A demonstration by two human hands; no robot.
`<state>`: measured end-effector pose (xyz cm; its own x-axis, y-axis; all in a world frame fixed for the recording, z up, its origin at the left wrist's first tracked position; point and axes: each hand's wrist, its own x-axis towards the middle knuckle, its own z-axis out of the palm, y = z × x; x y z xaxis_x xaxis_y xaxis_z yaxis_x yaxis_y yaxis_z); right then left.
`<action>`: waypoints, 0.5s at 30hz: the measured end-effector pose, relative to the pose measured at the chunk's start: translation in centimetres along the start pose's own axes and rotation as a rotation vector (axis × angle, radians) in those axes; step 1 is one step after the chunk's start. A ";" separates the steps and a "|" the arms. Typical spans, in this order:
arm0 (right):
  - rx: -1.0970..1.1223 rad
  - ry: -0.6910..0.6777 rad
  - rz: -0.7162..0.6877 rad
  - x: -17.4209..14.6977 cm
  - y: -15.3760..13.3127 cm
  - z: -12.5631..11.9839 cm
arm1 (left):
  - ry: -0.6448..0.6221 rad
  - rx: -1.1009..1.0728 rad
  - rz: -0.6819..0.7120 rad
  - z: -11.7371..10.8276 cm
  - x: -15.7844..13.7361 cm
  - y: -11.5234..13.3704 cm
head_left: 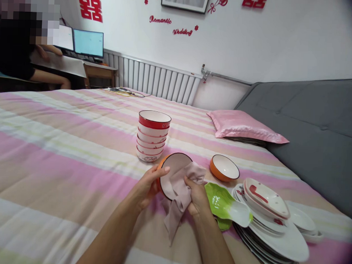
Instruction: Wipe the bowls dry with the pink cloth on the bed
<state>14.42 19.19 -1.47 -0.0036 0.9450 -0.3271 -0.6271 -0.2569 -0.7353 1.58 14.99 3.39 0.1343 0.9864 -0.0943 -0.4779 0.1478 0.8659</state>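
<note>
Wiping step: the left hand (147,185) gripped the tilted orange bowl (171,174) by its rim while the right hand's (198,198) fingers pressed a pink cloth (181,190) inside it; the next move probably called for turning the bowl.

Two bare hands, left (148,185) and right (199,198). One pale pink wiping cloth (179,193). Two orange-outside, white-inside bowls: one held (170,174), one on the bed (224,168). One stack of six red-and-white bowls (152,135). One green leaf-shaped dish (227,205). One pile of white plates (279,235), number indistinct. One pink satin pillow (245,126). Two lit monitors (88,43).
</note>
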 end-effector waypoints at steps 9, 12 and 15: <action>0.042 -0.132 0.085 -0.2 0.0 0.1 | 0.191 0.412 0.435 1.5 0.8 -2.8; 0.027 -0.123 0.024 -0.7 0.3 0.4 | 0.285 0.657 0.569 1.5 0.3 -2.6; -0.035 -0.135 -0.068 -1.1 0.5 0.7 | 0.276 0.732 0.641 1.3 -0.1 -2.1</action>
<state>13.54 18.15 -1.10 -0.0684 0.9784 -0.1951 -0.6023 -0.1964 -0.7738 3.72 14.50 2.18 -0.2110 0.8601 0.4644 0.2727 -0.4045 0.8730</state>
